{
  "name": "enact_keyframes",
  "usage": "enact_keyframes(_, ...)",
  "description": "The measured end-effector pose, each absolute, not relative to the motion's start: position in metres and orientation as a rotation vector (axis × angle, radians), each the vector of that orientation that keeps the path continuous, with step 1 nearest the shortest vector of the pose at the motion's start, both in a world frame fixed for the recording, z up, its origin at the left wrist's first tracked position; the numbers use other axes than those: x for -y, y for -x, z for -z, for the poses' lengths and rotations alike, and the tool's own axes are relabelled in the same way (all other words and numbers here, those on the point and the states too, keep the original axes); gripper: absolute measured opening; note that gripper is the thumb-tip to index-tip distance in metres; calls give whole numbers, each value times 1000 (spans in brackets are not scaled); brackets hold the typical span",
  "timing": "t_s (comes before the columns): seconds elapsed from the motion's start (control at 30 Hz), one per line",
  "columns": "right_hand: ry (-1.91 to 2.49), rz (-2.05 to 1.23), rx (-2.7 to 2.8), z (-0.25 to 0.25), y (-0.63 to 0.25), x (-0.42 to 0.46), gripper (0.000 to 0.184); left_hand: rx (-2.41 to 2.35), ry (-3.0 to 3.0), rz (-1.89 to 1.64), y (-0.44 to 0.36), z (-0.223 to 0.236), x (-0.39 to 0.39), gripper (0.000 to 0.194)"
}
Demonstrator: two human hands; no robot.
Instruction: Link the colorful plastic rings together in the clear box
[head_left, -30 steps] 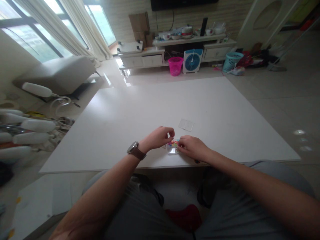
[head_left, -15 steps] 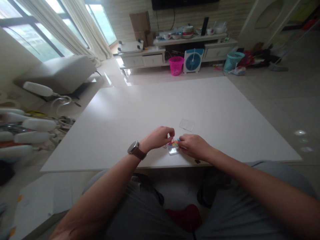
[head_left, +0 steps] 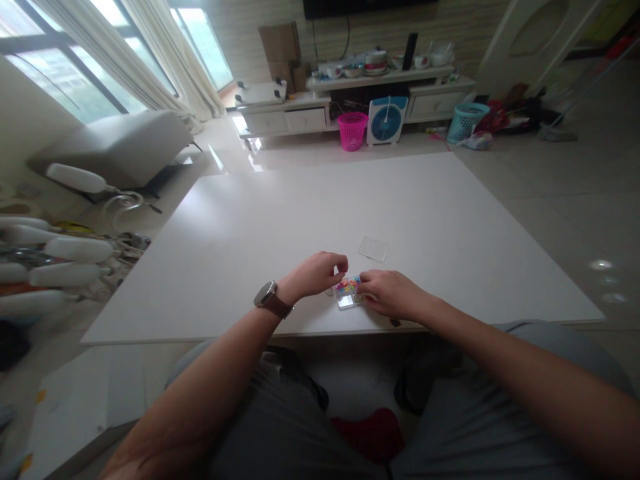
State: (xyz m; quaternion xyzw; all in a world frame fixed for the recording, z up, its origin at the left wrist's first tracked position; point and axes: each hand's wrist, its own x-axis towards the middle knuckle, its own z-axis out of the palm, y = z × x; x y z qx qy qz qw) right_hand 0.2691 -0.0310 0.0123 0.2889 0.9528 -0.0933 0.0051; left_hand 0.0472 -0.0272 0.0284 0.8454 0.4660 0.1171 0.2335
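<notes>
A small clear plastic box [head_left: 346, 302] lies near the table's front edge, with multicoloured beads [head_left: 349, 287] in its far part. My left hand [head_left: 325, 272] is at the box's upper left, wrist resting low, index finger and thumb curled towards each other. Whatever it pinches is too small to make out. Over the right side of the box, my right hand [head_left: 387, 292] has its fingers bent together and pointing left; its fingertips are partly hidden. A thin pale ring-like piece [head_left: 329, 291] shows just left of the box. Beyond the hands lies a flat clear lid [head_left: 373, 249].
The white table [head_left: 280, 220] spreads out in front of me. A small dark piece [head_left: 395, 323] lies by its front edge below my right wrist. White lamp-like parts [head_left: 75, 250] crowd the left side. Across the floor stand a pink basket [head_left: 353, 131] and a box fan [head_left: 387, 121].
My right hand has shifted very slightly at the box, and my left hand has barely moved. Box and lid stay in about the same place.
</notes>
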Motion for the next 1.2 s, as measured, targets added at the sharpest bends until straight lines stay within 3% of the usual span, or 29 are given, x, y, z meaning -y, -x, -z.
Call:
enact_keyframes(0.6, -990, 286, -2921, -16, -270, 30, 17, -1268, -2334, -326, -46, -28, 27, 14)
enact_keyframes(1.2, -786, 382, -2972, -15, -271, 30, 19, -1437, -2315, -280, -21, -32, 15, 14)
